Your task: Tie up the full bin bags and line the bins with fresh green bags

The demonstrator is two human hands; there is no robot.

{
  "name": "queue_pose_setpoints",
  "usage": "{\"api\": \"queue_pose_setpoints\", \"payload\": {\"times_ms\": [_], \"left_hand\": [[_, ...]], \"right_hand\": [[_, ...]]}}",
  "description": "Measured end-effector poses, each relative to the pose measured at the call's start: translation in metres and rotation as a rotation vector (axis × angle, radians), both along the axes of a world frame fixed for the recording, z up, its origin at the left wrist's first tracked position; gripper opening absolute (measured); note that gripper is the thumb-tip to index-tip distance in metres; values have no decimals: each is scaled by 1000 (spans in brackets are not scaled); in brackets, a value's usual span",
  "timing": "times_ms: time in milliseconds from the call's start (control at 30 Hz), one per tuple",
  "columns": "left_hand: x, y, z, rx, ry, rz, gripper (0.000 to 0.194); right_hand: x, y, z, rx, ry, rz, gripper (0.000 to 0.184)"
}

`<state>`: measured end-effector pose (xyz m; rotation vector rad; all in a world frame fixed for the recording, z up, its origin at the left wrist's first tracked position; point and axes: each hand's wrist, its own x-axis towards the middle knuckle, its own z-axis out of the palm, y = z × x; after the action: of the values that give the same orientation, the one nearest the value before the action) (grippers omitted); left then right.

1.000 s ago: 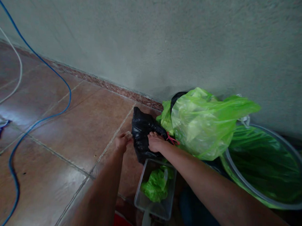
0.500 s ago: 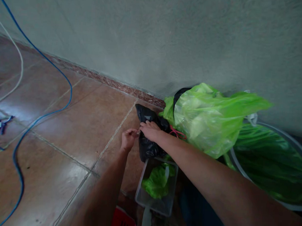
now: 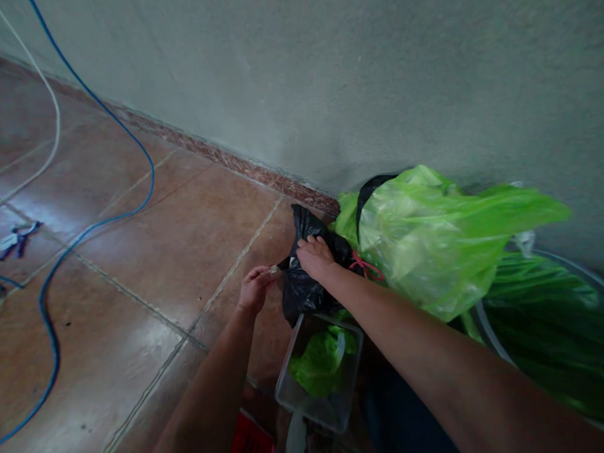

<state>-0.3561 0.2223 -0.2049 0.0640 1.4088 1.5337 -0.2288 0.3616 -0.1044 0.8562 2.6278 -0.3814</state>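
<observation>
Head view: our right hand (image 3: 315, 256) presses down on the crumpled black plastic bag (image 3: 307, 280) to steady it on the floor, while our left hand (image 3: 254, 290) pinches its edge just beside, closed on the film.

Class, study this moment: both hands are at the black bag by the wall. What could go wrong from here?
1. The black bag hangs above the clear tub; contents might spill as the left hand and right hand work it.
2. The blue cable loops across the floor, a possible trip hazard.
</observation>
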Motion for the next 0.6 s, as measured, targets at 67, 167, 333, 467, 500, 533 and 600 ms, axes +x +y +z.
{"api": "queue_pose_setpoints", "payload": {"times_ms": [67,167,333,467,500,533,600], "left_hand": [[2,3,4,22,-33,-19,38],[3,8,10,25,-45,-39,39],[3,22,9,-26,49,-19,43],[5,40,4,-172,315,-21,33],[5,44,5,-203,422,-64,29],[4,49,6,-220,548,-130,25],[1,57,10,-225,818,-308,21]], "right_hand": [[-2,-2,0,45,-11,11,40],[-2,-6,3,72,6,27,42],[1,-11,6,103,86,-51,42],[5,-11,3,105,95,-117,41],[6,-11,2,104,98,-128,40],[7,-11,1,105,105,-137,39],[10,-10,1,115,127,-148,38]]}}
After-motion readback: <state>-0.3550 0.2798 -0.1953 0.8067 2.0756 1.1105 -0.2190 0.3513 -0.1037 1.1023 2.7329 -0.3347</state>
